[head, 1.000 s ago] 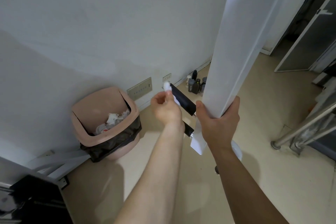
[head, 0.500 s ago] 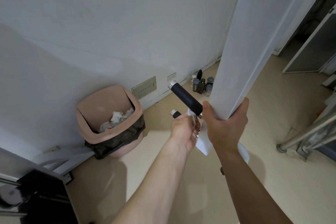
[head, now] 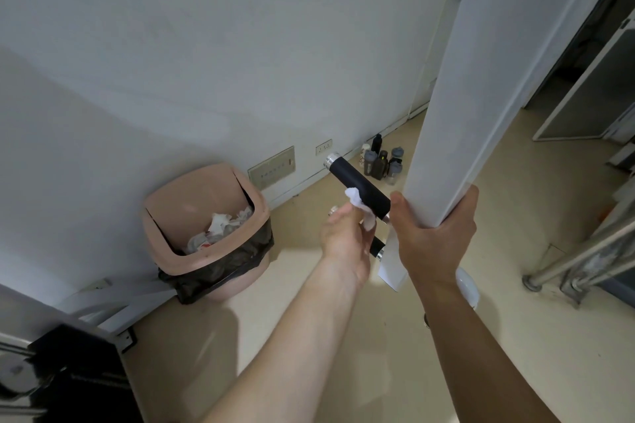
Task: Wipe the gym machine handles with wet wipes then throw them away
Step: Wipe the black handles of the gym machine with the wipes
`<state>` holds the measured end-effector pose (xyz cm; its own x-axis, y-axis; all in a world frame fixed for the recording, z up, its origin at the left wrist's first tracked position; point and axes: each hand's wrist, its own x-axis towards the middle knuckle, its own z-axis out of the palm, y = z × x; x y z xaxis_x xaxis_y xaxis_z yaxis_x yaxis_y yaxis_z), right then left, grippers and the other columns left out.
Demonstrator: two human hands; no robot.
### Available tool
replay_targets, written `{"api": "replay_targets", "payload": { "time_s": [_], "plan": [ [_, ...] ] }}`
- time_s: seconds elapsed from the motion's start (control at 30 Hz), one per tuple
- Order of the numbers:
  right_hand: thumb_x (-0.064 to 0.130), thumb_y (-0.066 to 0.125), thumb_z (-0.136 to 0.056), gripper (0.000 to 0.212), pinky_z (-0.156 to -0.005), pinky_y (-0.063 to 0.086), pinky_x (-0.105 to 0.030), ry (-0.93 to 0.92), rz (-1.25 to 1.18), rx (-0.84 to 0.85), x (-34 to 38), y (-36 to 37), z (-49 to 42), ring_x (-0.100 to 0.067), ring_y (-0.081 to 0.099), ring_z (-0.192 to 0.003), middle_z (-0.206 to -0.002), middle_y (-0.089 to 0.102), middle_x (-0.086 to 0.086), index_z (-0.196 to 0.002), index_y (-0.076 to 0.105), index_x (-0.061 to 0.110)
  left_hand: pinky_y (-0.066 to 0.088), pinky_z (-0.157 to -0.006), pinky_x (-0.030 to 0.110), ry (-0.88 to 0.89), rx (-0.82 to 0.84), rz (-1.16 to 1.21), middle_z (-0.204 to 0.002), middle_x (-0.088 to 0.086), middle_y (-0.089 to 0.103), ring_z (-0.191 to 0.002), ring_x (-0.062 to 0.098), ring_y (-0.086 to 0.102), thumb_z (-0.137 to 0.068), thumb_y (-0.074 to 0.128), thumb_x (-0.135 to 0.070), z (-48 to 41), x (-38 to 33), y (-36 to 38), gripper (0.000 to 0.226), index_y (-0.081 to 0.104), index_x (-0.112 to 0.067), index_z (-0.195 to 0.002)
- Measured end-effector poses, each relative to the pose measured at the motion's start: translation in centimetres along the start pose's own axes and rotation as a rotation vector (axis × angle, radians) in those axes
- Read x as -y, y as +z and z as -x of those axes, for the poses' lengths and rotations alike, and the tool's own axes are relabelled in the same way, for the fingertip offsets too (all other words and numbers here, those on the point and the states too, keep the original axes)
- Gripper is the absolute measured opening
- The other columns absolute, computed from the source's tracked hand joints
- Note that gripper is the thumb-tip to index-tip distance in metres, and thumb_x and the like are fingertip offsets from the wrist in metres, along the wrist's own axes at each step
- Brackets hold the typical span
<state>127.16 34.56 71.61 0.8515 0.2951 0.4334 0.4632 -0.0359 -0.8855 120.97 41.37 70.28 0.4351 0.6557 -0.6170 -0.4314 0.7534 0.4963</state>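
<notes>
Left fingers [head: 344, 216] pinched wipe [head: 355, 198] on handle [head: 354, 180] near column end; axis ran up-left, free end beyond. Right hand [head: 433, 233] gripped column [head: 464, 96].

A plain white wall [head: 206, 45] meets a pale beige floor [head: 515, 336]. Low on the wall sit a beige cover plate [head: 272, 171] and a white socket [head: 323, 148]. Dark bottles [head: 381, 163] cluster at the wall's foot. A shadowy doorway [head: 584, 55] opens at right, with a metal rail [head: 580, 251] below it.
</notes>
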Motion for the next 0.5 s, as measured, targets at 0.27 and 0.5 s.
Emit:
{"api": "replay_targets", "payload": {
  "time_s": [0.27, 0.5],
  "plan": [
    [0.039, 0.079, -0.064, 0.055, -0.054, 0.042, -0.013, -0.019, 0.003, 0.014, -0.1, 0.1, 0.4, 0.007, 0.053, -0.068, -0.077, 0.055, 0.032, -0.096, 0.039, 0.020, 0.054, -0.065, 0.019, 0.304, -0.238, 0.024, -0.081, 0.008, 0.070, -0.060, 0.012, 0.058, -0.092, 0.064, 0.004, -2.0, -4.3, 0.7, 0.021, 0.068, -0.016, -0.087],
    [0.043, 0.079, -0.062, 0.057, -0.052, 0.038, -0.012, 0.001, 0.007, -0.014, 0.2, 0.2, 0.5, 0.004, 0.053, -0.065, -0.068, 0.048, 0.014, -0.095, 0.040, 0.018, 0.048, -0.066, 0.027, 0.414, 0.017, -0.574, -0.056, -0.005, 0.057, -0.058, 0.014, 0.052, -0.089, 0.059, 0.004, 1.0, 1.8, -2.3, 0.034, 0.069, -0.014, -0.062]
  ]
}}
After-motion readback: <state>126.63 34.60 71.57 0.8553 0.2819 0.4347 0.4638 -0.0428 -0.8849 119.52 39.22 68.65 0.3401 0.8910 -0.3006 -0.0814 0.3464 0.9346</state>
